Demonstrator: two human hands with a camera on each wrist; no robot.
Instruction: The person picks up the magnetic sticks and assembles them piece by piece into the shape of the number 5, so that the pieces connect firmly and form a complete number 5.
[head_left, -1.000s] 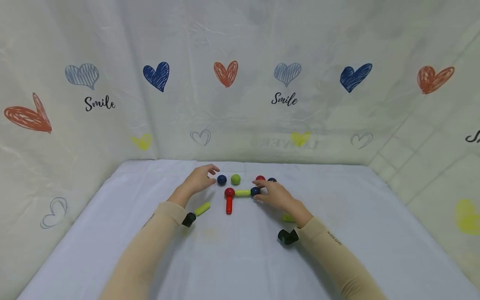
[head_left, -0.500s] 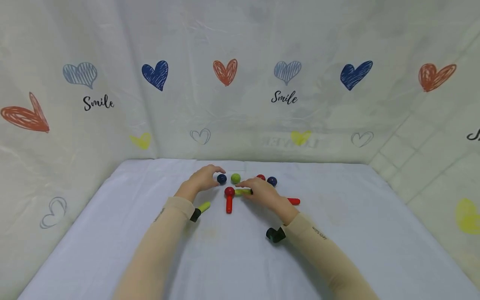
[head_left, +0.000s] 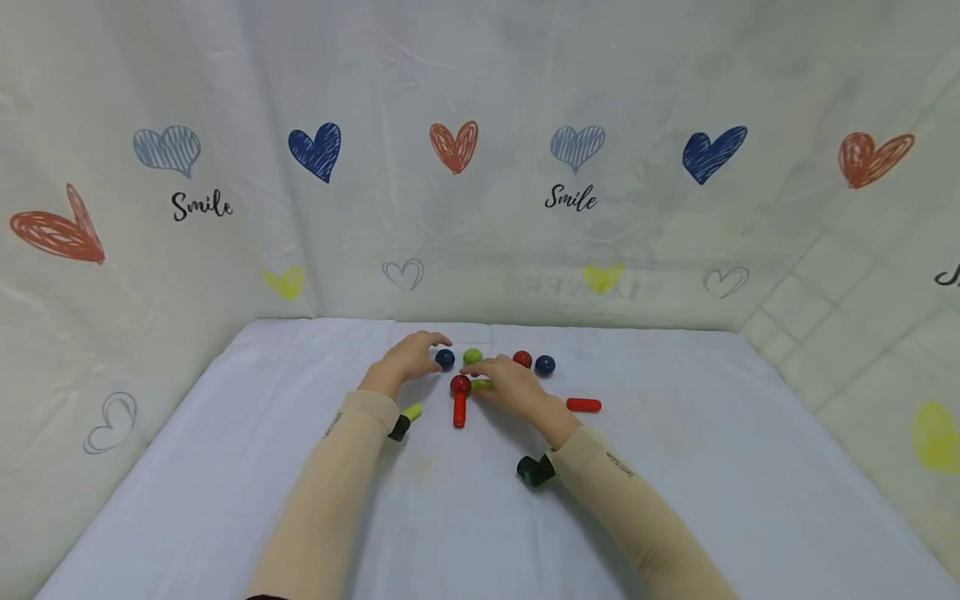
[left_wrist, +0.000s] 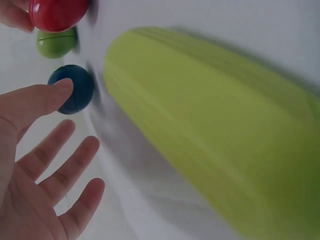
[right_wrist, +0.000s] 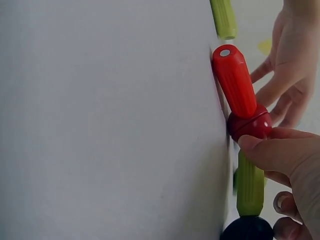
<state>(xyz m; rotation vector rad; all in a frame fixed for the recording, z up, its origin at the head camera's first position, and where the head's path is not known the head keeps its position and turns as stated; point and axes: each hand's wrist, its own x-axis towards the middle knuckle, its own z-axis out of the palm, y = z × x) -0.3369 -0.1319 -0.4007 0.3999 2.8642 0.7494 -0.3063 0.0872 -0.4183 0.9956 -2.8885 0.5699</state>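
In the head view, a red ball point(head_left: 460, 385) with a red stick point(head_left: 459, 412) pointing toward me sits mid-table. A lime green stick point(right_wrist: 250, 185) runs from that ball to a dark blue ball point(right_wrist: 247, 231), hidden behind the hand in the head view. My right hand point(head_left: 512, 387) pinches the red ball, thumb by its joint with the green stick. My left hand point(head_left: 408, 357) is around a separate blue ball point(head_left: 445, 359), fingers spread, and its thumb overlaps the ball in the left wrist view. Just right of it lies a lime green ball point(head_left: 472, 357).
Farther right, another red ball point(head_left: 522, 359) and another dark blue ball point(head_left: 545, 365) lie on the white tablecloth point(head_left: 675, 467). A loose red stick point(head_left: 584, 405) lies by my right forearm. Another lime green stick point(left_wrist: 200, 125) lies beside my left wrist.
My right hand has moved left, from the dark blue ball along the green stick to the red ball, uncovering the loose red stick. My left hand has shifted slightly right around the blue ball.
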